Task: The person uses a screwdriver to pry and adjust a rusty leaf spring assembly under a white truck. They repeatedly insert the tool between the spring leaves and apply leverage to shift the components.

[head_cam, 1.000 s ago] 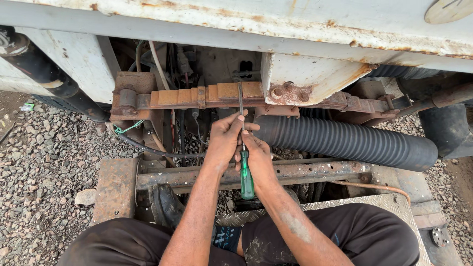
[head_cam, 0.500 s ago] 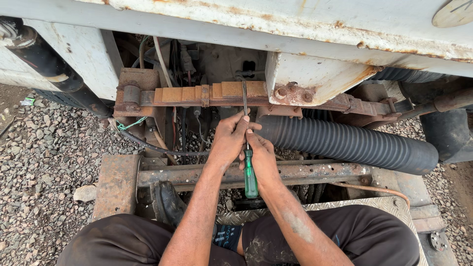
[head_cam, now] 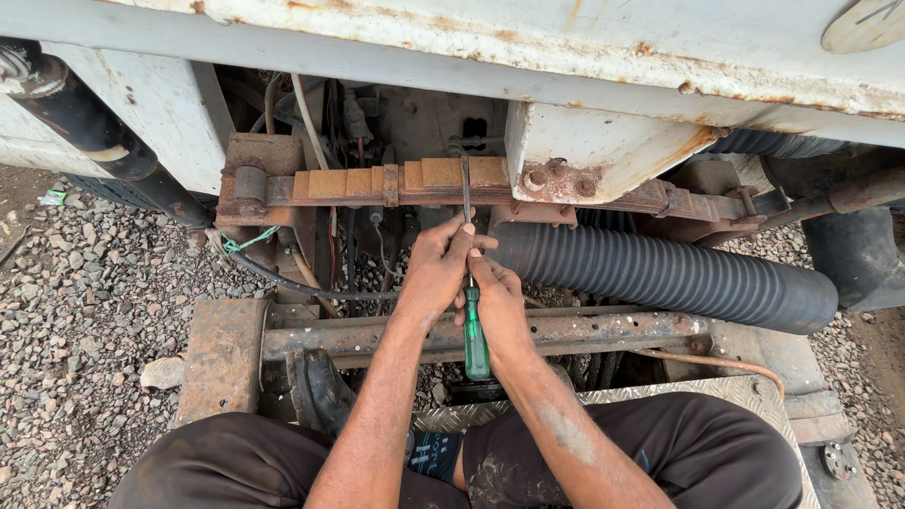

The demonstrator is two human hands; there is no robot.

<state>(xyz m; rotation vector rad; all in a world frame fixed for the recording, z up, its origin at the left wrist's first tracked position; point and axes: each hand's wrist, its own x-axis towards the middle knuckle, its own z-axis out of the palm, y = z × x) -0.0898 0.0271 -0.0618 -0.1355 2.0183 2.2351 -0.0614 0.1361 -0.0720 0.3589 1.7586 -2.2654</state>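
Note:
Both my hands grip one long screwdriver (head_cam: 475, 339) with a green translucent handle. My left hand (head_cam: 439, 269) wraps the metal shaft high up; my right hand (head_cam: 498, 297) holds it just below, at the top of the handle. The shaft runs straight up, and its tip rests against the rusty leaf spring pack (head_cam: 415, 181) of a truck's underside. The handle hangs down between my wrists, over the rusty cross bar (head_cam: 603, 332). My knees in dark trousers fill the bottom of the view.
A black ribbed hose (head_cam: 679, 273) runs right of my hands. A white rusted bracket (head_cam: 584, 151) with bolts sits above it. Wires and cables hang behind the spring. Grey gravel (head_cam: 85, 311) lies to the left, a checker plate step (head_cam: 745, 396) under my right knee.
The view has shifted slightly; my hands stay clasped on the screwdriver, with its tip still at the leaf spring. No clear change in grip.

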